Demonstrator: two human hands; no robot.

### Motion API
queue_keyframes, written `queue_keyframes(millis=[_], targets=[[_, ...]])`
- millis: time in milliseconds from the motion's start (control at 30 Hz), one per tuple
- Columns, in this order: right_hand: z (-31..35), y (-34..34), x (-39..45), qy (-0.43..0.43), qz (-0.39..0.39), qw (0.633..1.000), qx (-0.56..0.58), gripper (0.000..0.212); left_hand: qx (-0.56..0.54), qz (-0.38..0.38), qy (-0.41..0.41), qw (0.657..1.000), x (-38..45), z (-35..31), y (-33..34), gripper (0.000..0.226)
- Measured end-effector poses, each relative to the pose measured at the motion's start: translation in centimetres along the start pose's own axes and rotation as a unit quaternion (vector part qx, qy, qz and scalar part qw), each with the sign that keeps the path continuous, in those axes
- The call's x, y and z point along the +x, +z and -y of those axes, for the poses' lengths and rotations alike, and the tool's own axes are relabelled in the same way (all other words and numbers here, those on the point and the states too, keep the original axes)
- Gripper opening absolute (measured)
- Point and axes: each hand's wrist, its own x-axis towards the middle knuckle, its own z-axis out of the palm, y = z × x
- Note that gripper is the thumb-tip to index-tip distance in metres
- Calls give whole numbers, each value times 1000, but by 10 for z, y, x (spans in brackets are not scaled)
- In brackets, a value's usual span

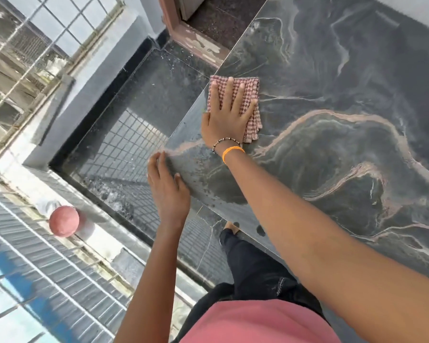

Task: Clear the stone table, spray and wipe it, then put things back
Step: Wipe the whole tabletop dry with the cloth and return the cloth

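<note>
The dark stone table [337,134] with pale pink veins fills the right of the view. A folded pink checked cloth [252,91] lies near the table's left edge. My right hand [227,115] presses flat on the cloth, fingers spread, with bead and orange bands at the wrist. My left hand [167,186] rests on the table's near left corner, its fingers curled over the edge. Nothing else stands on the visible tabletop.
Left of the table is a glossy dark tiled floor [139,125] with a low grey wall and a grille behind it. A reddish round ball-shaped object [64,221] sits at the lower left. A doorway threshold [201,43] lies beyond the table's far corner.
</note>
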Motion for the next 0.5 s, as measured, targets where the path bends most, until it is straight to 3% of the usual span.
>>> queue_keyframes(millis=[267, 367, 500], targets=[[13, 15, -43, -245, 32, 967, -62, 63, -36, 3, -16, 999, 17, 9, -9, 44], [-12, 14, -62, -248, 27, 966, -70, 64, -52, 2, -8, 999, 23, 15, -13, 41], [-52, 4, -77, -164, 18, 984, -69, 62, -89, 3, -17, 996, 36, 23, -18, 35]])
